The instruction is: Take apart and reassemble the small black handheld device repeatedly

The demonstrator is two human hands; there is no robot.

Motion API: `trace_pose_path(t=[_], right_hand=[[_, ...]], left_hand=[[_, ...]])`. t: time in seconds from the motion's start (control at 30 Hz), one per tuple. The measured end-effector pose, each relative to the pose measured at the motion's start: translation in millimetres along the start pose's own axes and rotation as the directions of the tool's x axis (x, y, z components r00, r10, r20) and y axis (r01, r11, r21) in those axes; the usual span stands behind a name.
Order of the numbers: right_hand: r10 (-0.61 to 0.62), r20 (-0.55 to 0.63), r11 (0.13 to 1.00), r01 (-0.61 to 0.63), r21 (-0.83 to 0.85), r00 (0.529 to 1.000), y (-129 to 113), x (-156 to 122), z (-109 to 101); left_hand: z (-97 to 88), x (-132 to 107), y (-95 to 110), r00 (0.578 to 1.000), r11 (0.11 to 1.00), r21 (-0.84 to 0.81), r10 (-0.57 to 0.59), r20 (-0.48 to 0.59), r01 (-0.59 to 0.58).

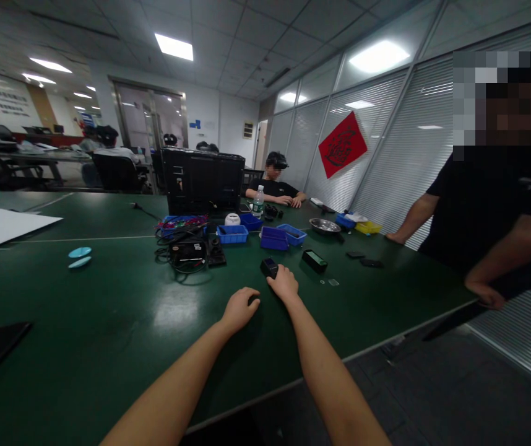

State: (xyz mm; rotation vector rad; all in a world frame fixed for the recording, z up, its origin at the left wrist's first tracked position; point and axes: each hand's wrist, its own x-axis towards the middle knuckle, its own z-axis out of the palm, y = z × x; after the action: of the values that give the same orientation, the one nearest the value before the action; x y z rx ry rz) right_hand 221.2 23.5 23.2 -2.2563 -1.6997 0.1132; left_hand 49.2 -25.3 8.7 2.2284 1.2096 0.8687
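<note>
Both my arms reach out over a dark green table (pixel 107 322). My left hand (pixel 240 308) rests on the tabletop with its fingers curled down over a small dark thing that I cannot make out. My right hand (pixel 284 284) lies just beyond it, fingers closed round the near end of a small black device (pixel 268 267). A second black device with a greenish face (pixel 314 261) lies a little to the right. Two small clear pieces (pixel 329 282) sit on the table near my right hand.
Several blue bins (pixel 232 233), a black box with tangled cables (pixel 186 253), a large black case (pixel 203 181), a water bottle (pixel 258 202) and a metal bowl (pixel 324 225) stand farther back. A person in black (pixel 502 210) leans on the right edge; another sits at the far end (pixel 275 186). White sheet (pixel 0 228) at left.
</note>
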Motion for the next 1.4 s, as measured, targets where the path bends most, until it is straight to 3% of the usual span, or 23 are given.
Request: trace_pose_path(t=[0.2,0.33,0.4,0.47,0.53,0.6,0.63,0.7,0.77,0.9,0.97,1.07,1.17,1.27,1.4], right_hand=[[0.051,-0.108,0.983,-0.031,0.179,0.993,7.0,3.2,-8.5],[0.119,-0.37,0.925,0.032,0.378,0.922,8.0,2.2,-25.4],[0.129,-0.425,0.857,0.115,0.503,0.896,4.8,0.7,-29.9],[0.1,-0.318,0.715,0.154,0.682,0.943,-1.1,-0.7,-27.6],[-0.006,-0.086,0.519,0.077,0.851,0.996,-8.4,-1.9,-18.6],[-0.131,0.134,0.381,-0.075,0.922,0.982,-15.0,-3.1,-6.8],[-0.164,0.218,0.358,-0.148,0.922,0.962,-17.4,-3.7,-1.3],[-0.199,0.329,0.392,-0.233,0.89,0.923,-19.7,-4.6,6.7],[-0.186,0.347,0.514,-0.21,0.832,0.919,-19.1,-4.6,9.7],[-0.159,0.151,0.829,0.049,0.557,0.976,-15.7,-3.5,4.4],[-0.208,0.023,0.892,0.18,0.415,0.978,-15.8,-4.9,-1.3],[-0.362,-0.074,0.86,0.364,0.359,0.929,-18.1,-10.5,-9.7],[-0.498,-0.053,0.812,0.487,0.322,0.865,-20.3,-15.6,-14.4],[-0.488,-0.045,0.817,0.475,0.326,0.871,-19.6,-15.3,-14.0],[-0.486,-0.001,0.756,0.422,0.5,0.874,-16.2,-10.6,-9.8]], left_hand=[[-0.4,-0.3,-1.2,1.0,1.0,-0.021,-0.017,0.005,0.017],[2.3,1.3,-4.8,0.998,0.993,-0.105,-0.059,-0.014,0.058],[4.2,3.3,-8.6,0.99,0.977,-0.182,-0.124,-0.071,0.109],[4.5,5.9,-13.3,0.967,0.955,-0.25,-0.201,-0.157,0.158],[2.8,8.5,-18.3,0.932,0.941,-0.281,-0.261,-0.253,0.187],[-0.5,10.6,-23.0,0.897,0.939,-0.278,-0.291,-0.333,0.201],[-2.2,11.5,-25.3,0.884,0.941,-0.271,-0.295,-0.361,0.204],[-4.9,12.6,-29.0,0.875,0.945,-0.253,-0.295,-0.383,0.208],[-6.0,13.0,-31.6,0.884,0.947,-0.232,-0.296,-0.362,0.222],[-5.9,12.8,-32.8,0.905,0.951,-0.173,-0.299,-0.302,0.256],[-6.2,12.6,-32.7,0.904,0.95,-0.162,-0.305,-0.3,0.267],[-6.9,12.8,-33.4,0.893,0.941,-0.183,-0.331,-0.305,0.286],[-7.0,13.6,-34.9,0.886,0.93,-0.217,-0.354,-0.301,0.297],[-7.2,14.1,-35.1,0.887,0.925,-0.237,-0.359,-0.291,0.297],[-9.0,13.3,-30.7,0.917,0.957,-0.202,-0.263,-0.3,0.208]])
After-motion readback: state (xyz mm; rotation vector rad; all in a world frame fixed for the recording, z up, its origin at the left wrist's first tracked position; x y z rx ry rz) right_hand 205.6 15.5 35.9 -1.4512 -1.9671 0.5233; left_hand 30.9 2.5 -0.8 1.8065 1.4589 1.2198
